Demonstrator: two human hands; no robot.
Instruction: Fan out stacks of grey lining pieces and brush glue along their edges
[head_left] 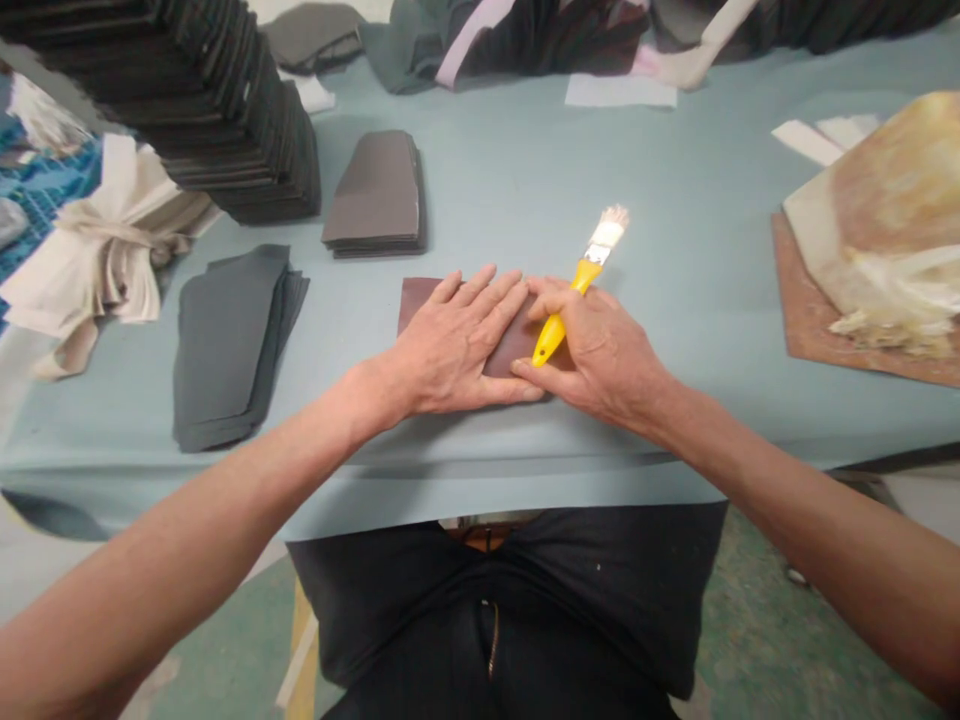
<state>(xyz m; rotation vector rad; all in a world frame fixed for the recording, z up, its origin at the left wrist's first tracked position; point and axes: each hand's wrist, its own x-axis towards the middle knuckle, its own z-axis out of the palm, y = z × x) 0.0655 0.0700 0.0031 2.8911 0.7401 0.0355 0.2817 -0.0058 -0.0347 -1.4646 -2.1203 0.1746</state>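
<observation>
Head view: right hand (604, 345), its grip curled round a yellow brush (582, 285); beneath the grip and flat left hand (472, 335), the maroon piece (511, 345) is laid out, apparently unfinished; grey stacks (379, 190) leftward seem pending.

My single camera sits on my head, facing forward and down across the table (510, 190) from above its near edge. It looks closely on my left hand (461, 345) and right hand (607, 350) near mid-view, with my lap (585, 600) at the bottom and the table's far part along the top.
</observation>
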